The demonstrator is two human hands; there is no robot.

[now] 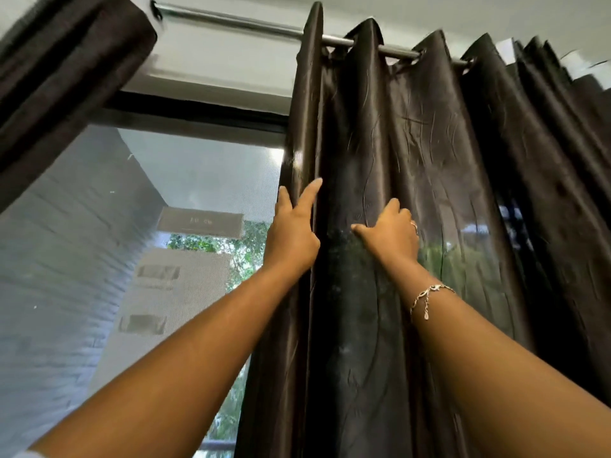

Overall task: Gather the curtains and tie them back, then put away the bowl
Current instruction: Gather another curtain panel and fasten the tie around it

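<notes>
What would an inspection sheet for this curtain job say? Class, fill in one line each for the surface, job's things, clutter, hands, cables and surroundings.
Surface: nothing seen.
Job's things: brown satin curtain hangs in folds from the curtain rod, not tied; second dark curtain at upper left; bowl not in view.
Clutter: nothing seen.
Hands: left hand grips the satin curtain's edge, index finger straight; right hand clutches a fold beside it, with a bracelet on the wrist.
Cables: nothing seen.
Surroundings: window screen, with buildings and trees beyond.
</notes>
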